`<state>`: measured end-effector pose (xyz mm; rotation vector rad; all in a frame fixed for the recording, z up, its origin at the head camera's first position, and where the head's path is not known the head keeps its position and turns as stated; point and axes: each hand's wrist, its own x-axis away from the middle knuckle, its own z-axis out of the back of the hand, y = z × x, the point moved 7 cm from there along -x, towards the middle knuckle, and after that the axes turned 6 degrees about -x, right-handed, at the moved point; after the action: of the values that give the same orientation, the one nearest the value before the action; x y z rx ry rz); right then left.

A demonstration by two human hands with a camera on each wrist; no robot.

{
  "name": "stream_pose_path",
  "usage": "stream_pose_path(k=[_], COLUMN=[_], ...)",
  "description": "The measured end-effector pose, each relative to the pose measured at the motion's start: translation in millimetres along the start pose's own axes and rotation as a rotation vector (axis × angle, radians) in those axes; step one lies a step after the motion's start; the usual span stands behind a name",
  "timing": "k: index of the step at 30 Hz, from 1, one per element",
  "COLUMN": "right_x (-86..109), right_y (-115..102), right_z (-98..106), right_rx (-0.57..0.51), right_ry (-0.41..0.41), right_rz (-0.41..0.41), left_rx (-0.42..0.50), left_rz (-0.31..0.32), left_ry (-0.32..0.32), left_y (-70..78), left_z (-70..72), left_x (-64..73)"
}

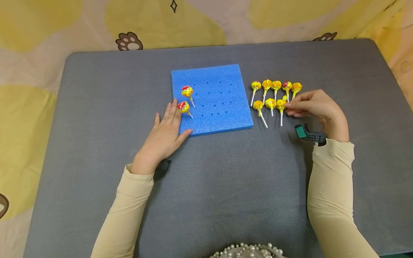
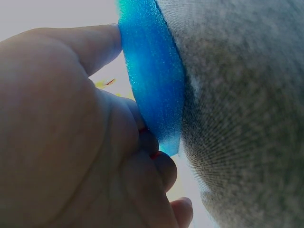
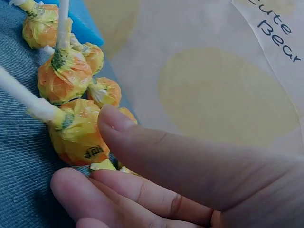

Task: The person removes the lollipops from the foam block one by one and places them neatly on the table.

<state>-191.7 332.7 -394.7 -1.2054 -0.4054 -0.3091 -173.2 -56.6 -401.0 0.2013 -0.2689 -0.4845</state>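
Observation:
My left hand [image 1: 162, 138] lies along the left and near edges of a blue foam board [image 1: 222, 120], fingers extended and thumb at the near edge. Two red-and-yellow lollipops, one farther back [image 1: 187, 91] and one nearer [image 1: 183, 107], stand tilted in the board, sticks down. Over at the right, my right hand [image 1: 317, 105] is beside a yellow-orange lollipop [image 1: 281, 105] in the near row. In the right wrist view its thumb [image 3: 116, 121] overlaps that lollipop's wrapper [image 3: 78, 137]; the other fingers sit below with a gap, and no firm grip shows.
Right of the board, several wrapped lollipops lie in two rows, among them a red-topped one [image 1: 256, 85] and an orange one [image 1: 258, 105]. Rows of small holes dot the board. Everything lies on a grey table [image 1: 226, 179], with a patterned yellow cloth [image 1: 206, 21] behind.

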Motion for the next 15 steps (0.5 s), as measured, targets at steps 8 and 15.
stream_pose_path(k=[8, 15], right_x=[4.6, 4.7], right_y=[-3, -11], right_z=[4, 1], right_rx=[-0.011, -0.045], right_ry=[0.021, 0.013], right_rz=[0.008, 0.07], left_rx=[-0.003, -0.004], left_rz=[-0.002, 0.001], left_ry=[0.001, 0.0], left_y=[0.7, 0.3], left_z=[0.6, 0.3], left_x=[0.1, 0.3])
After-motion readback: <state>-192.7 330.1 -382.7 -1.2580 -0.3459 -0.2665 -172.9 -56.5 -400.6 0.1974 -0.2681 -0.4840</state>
